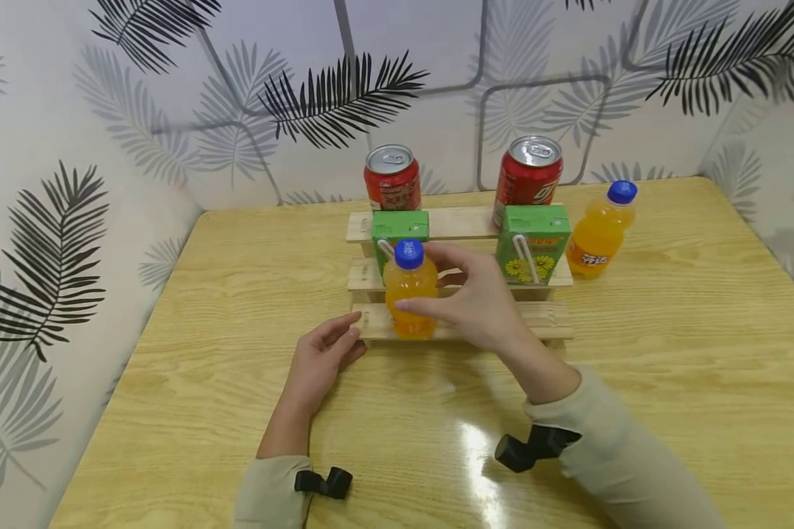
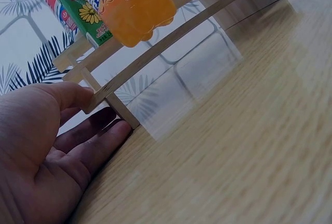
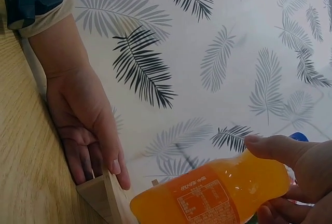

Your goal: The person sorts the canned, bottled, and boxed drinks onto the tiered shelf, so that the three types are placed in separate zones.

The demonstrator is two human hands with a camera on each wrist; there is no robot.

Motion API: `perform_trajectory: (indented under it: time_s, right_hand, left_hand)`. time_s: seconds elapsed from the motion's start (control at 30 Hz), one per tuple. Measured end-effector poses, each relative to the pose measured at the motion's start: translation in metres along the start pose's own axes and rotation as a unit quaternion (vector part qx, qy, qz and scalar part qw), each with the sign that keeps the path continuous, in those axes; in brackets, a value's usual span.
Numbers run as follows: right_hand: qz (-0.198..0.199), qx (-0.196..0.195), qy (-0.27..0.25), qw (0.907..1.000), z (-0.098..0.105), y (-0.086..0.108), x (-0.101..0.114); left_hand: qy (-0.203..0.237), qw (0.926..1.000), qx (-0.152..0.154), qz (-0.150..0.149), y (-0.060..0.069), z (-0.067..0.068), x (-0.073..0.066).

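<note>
My right hand (image 1: pixel 479 301) grips an orange soda bottle (image 1: pixel 412 290) with a blue cap, thumb on one side and fingers on the other. The bottle is over the left part of the lowest step of a wooden stepped rack (image 1: pixel 483 328). In the left wrist view, a gap shows between the bottle's base (image 2: pixel 142 29) and that front plank (image 2: pixel 150 55). At the rack's left end, my left hand (image 1: pixel 320 360) holds the plank's tip, its lower fingers (image 2: pixel 106 141) by the rack's leg on the table.
Green drink cartons with straws, one left (image 1: pixel 400 220) and one right (image 1: pixel 534 246), stand on the middle step. Red cans, left (image 1: pixel 392 184) and right (image 1: pixel 528 176), stand on the top step. Another orange soda bottle (image 1: pixel 598 231) stands right of the rack. A leaf-patterned wall (image 1: pixel 304 162) rises behind.
</note>
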State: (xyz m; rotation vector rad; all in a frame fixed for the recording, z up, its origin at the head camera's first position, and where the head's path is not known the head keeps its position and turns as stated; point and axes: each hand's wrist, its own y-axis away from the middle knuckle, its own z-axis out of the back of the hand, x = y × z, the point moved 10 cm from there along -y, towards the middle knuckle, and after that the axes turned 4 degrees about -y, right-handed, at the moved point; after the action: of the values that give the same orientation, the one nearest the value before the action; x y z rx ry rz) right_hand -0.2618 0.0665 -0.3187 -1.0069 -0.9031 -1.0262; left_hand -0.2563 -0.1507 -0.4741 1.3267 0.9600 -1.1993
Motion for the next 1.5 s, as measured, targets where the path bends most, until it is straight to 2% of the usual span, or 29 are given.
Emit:
perform_trajectory:
  time_s: [0.27,0.4,1.07,1.5]
  right_hand:
    - [0.01,-0.003,0.007,0.9999,-0.009,-0.003,0.002]
    - [0.003,-0.004,0.009,0.9999,-0.013,-0.003,0.001]
    - [-0.002,-0.032,-0.002,0.9995,-0.022,-0.002,-0.004]
    - [0.059,-0.044,0.063,0.9953,-0.021,-0.001,0.011]
  left_hand:
    - [-0.01,0.9999,-0.005,0.008,-0.001,0.001,0.001]
    - [-0.007,0.9999,-0.009,0.01,-0.001,0.002,0.001]
    - [-0.008,0.9999,-0.009,0.001,-0.003,0.001,0.001]
    - [-0.011,0.9999,-0.013,-0.001,-0.002,0.002,-0.001]
